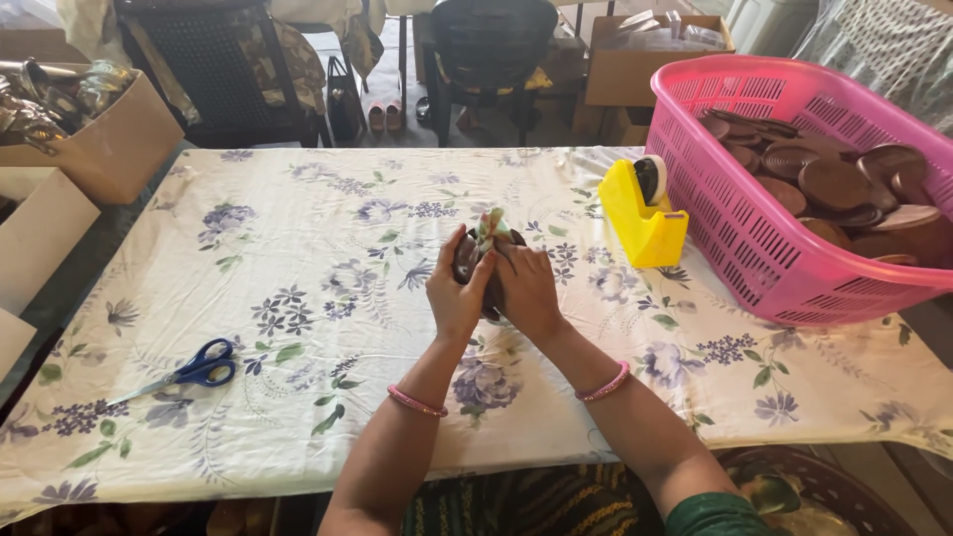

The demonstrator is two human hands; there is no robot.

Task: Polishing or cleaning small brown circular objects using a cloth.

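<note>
Left hand [455, 294] and right hand [526, 290] clamp together around a dark round disc in gathered clear wrapping [486, 250], left of the yellow plastic tape dispenser [640, 213], steadying it.

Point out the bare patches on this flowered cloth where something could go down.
Widest free patch: the cloth's far left, between the brown cardboard box and the blue-handled scissors. Another lies near the front right edge, below the pink plastic basket. Crowded: the yellow tape dispenser beside that basket, and centre, where both hands grip a dark round item.
</note>
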